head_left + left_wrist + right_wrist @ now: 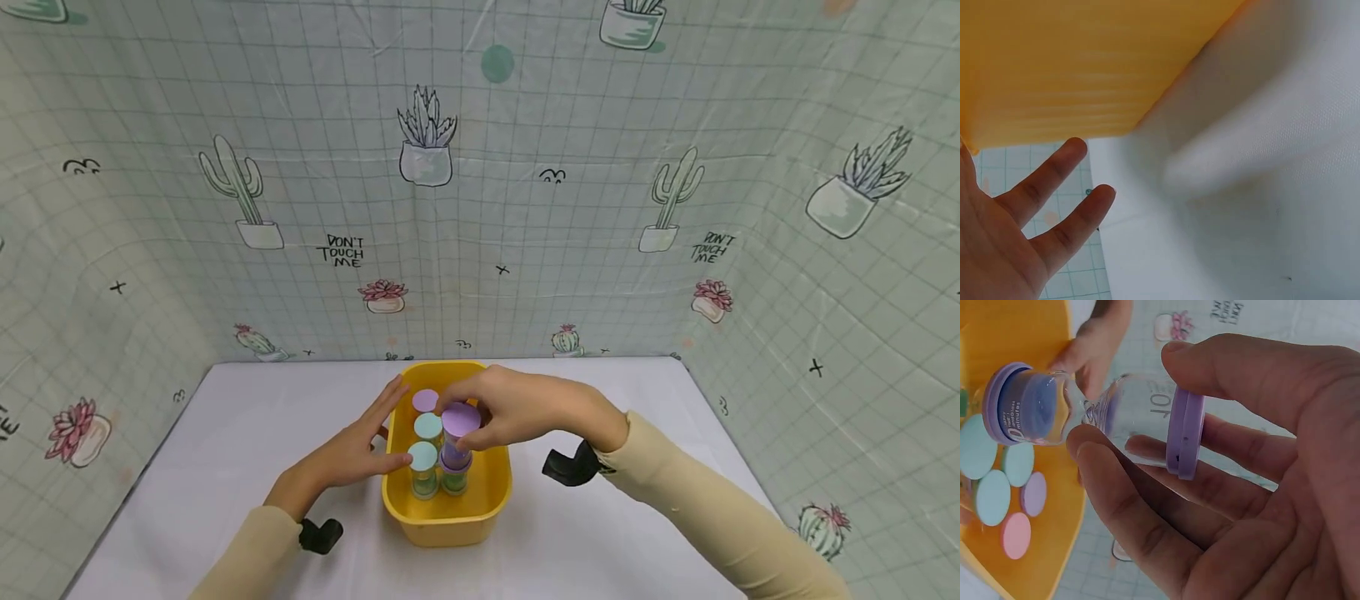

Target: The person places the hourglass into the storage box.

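My right hand (517, 408) grips a sand timer (1141, 415) with purple end caps and purple sand, marked 10 and minutes. Thumb and fingers curl round its glass and one cap. In the head view this timer is over the yellow bin (450, 532), above another timer (454, 483) with green contents. Fingers of my left hand (341, 454) extend along the bin's left rim, with the thumb reaching over it beside a teal-capped timer (423, 457); whether they touch is unclear. Two left fingers (1075, 219) are spread near the bin's outer wall (1072, 69) in the left wrist view.
Inside the bin are more timers, among them one with a teal cap (428, 427), one with a purple cap (425, 401) and one with a pink cap (1016, 535). A white tabletop (600, 517) lies under the bin, with a printed cloth (465, 225) behind.
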Tool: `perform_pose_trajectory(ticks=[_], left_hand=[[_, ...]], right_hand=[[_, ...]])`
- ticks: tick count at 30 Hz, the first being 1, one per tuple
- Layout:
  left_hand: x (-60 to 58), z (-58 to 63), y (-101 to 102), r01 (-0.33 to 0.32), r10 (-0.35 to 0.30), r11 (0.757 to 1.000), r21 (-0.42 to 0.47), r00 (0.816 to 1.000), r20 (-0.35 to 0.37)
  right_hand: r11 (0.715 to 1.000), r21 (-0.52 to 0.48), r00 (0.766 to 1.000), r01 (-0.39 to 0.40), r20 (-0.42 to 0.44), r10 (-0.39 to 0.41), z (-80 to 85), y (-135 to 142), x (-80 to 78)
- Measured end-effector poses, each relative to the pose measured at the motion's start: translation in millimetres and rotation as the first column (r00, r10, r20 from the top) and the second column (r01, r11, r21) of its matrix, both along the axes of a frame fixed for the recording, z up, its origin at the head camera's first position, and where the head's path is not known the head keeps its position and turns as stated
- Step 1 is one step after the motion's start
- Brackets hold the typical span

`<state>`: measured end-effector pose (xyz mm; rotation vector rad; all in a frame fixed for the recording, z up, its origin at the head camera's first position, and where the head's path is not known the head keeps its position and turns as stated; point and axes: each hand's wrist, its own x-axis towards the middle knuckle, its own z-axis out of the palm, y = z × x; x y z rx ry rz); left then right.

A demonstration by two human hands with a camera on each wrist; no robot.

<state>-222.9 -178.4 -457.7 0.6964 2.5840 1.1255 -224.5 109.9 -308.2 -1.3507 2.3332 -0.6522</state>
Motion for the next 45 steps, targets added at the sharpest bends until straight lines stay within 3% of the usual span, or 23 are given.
perform_pose_trajectory(ticks=[17, 38, 45], left_hand=[[3.2, -3.8, -0.6, 0.004, -0.004, 1.0, 0.005, 1.0, -0.007], [-1.5, 2.2, -0.3, 0.005, -0.005, 1.0, 0.001, 1.0, -0.006], [-1.2, -1.4, -0.5, -0.006, 0.006, 1.0, -0.001, 1.0, 0.01]], right_hand=[[0.967, 0.202, 0.987, -0.158, -0.003, 0.162, -28.3, -28.0, 7.6], [0.932, 0.293, 0.976, -0.215, 0.035, 0.214, -65.9, -43.8, 0.1], [0.918, 0.325, 0.971, -0.226, 0.003, 0.238, -77.9, -47.5, 0.4]])
